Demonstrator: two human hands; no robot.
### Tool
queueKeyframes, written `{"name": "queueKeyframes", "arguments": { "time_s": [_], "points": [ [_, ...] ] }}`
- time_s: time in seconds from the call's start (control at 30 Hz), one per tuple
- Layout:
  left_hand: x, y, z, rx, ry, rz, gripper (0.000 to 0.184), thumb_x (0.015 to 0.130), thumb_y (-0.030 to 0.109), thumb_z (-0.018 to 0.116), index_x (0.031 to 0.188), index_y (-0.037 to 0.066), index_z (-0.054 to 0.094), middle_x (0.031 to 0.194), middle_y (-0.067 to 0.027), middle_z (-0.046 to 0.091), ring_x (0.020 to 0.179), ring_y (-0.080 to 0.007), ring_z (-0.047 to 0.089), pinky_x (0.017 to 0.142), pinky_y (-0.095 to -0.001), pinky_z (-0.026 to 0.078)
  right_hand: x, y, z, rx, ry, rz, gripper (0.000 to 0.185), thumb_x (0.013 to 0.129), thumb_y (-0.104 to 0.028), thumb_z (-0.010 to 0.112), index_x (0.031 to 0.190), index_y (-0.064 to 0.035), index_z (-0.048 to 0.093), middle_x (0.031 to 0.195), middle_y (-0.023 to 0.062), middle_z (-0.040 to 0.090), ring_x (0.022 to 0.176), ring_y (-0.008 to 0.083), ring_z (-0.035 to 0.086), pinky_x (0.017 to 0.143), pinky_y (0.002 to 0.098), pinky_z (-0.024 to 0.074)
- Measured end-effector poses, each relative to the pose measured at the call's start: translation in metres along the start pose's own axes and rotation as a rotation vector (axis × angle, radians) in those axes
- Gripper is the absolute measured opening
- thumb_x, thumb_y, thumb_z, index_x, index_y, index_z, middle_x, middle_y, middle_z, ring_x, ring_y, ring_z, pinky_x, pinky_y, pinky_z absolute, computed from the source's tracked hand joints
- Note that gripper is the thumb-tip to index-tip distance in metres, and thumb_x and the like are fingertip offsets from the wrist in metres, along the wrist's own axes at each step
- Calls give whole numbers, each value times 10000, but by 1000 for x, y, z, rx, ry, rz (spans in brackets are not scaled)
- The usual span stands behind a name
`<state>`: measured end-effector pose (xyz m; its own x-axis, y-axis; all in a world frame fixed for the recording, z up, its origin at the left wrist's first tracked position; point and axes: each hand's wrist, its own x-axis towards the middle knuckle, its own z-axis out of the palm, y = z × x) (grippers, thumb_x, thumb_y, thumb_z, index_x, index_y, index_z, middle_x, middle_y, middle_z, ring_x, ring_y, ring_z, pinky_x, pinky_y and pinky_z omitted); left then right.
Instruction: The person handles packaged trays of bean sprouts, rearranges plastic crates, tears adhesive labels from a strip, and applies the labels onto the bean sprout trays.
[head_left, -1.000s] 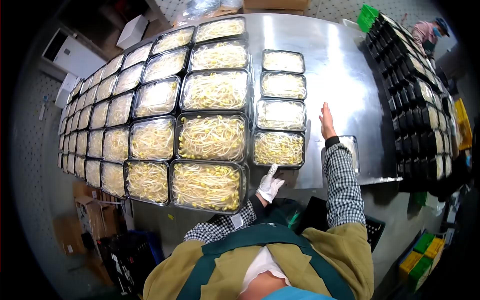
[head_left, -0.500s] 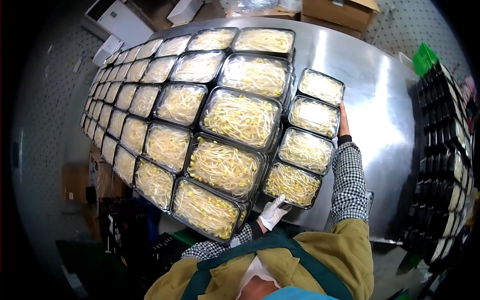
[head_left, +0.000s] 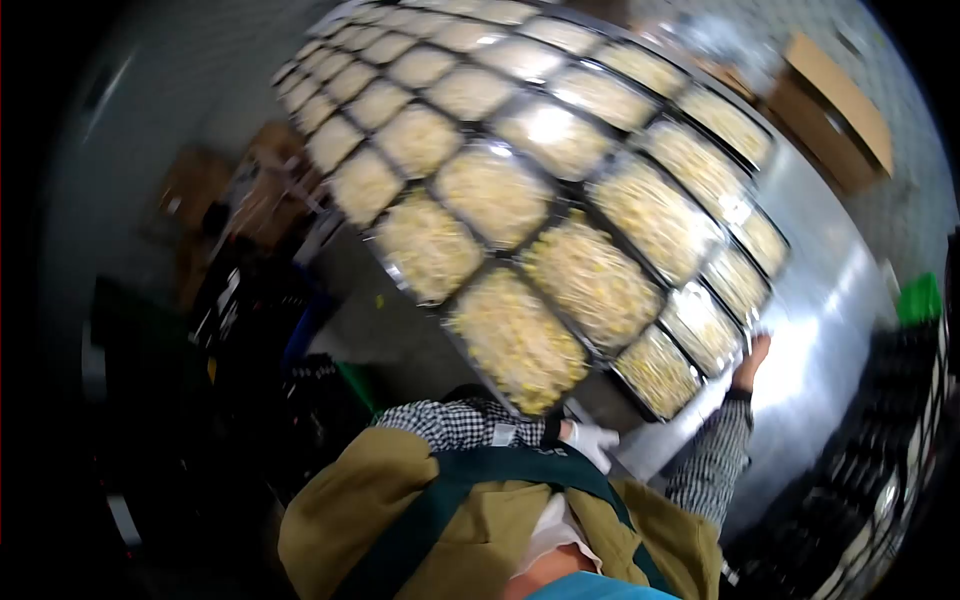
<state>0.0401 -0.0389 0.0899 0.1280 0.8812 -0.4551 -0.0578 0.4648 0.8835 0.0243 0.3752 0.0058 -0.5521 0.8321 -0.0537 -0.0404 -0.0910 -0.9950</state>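
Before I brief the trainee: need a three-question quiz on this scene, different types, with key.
1. Pick one. The larger trays hold: A) tomatoes, B) pale sprouts, C) eggs.
2. True or false: the left hand is bare.
3. Fill in: the row of smaller trays lies between the larger trays and the ____ hand.

Key:
1. B.
2. False; the left hand wears a white glove.
3. Right; the right hand is on the row's far side from the larger trays.
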Motion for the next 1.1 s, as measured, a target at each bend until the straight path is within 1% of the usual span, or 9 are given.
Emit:
{"name": "queueKeyframes", "arguments": {
  "time_s": [0.1,0.27,0.37,0.4,0.43,0.5,0.53,0.8,1.1],
  "points": [
    [-32,-66,-5,-93,-433,50,609,959,366,510,1417,9,329,1422,-135,418,1299,-214,394,1071,-317,317,-58,18,-13,77,147,179,430,969,-354,411,1218,-3,419,1245,112,467,1144,244,474,969,377,392],
    [-211,-73,-76,-82,-117,87,440,969,310,469,1332,62,483,1337,-92,520,1164,-188,506,980,-295,399,-175,33,-29,-228,266,327,504,971,-331,377,1238,92,437,1273,241,496,1108,323,526,938,382,427],
    [-353,-71,-155,298,398,-578,290,929,257,514,1043,30,654,927,-149,668,828,-245,636,790,-325,510,-250,23,-1,-415,486,201,329,953,-205,398,900,76,560,814,160,607,701,264,562,642,347,445],
    [-399,-95,-184,802,558,-281,259,893,227,531,947,6,656,843,-187,631,820,-285,616,783,-343,511,-265,23,-2,-281,360,276,312,941,-189,413,861,49,599,798,159,640,664,246,594,584,347,440],
    [-479,-122,-229,975,1457,-213,239,862,183,533,991,24,654,907,-189,631,879,-310,603,834,-347,505,-283,20,11,-271,349,304,300,937,-187,417,866,43,596,798,156,637,662,246,592,583,349,442],
    [-549,-115,-281,46,1983,249,679,885,25,486,1487,144,195,1182,-161,588,1057,-313,568,953,-325,425,-301,25,28,-296,377,379,277,931,-183,423,877,31,590,799,150,630,658,245,587,581,352,445],
    [-593,-109,-309,160,1987,112,795,895,15,472,1505,174,-12,1193,-139,589,1073,-268,567,933,-307,421,-307,26,36,-309,389,405,266,927,-181,426,883,26,587,799,147,627,657,245,585,580,354,446],
    [-714,-46,-412,236,2295,138,846,879,10,493,1504,256,-20,1125,-136,583,964,-242,582,870,-351,456,-324,29,55,-350,410,540,184,901,-166,451,927,-21,561,800,123,602,641,242,566,573,368,458],
    [-650,-95,-493,320,2100,130,721,831,18,472,1456,320,278,1049,-159,558,986,-320,562,881,-383,443,-348,38,80,-341,461,609,141,871,-150,480,976,-73,532,801,97,574,624,239,545,565,384,471]
  ]
}}
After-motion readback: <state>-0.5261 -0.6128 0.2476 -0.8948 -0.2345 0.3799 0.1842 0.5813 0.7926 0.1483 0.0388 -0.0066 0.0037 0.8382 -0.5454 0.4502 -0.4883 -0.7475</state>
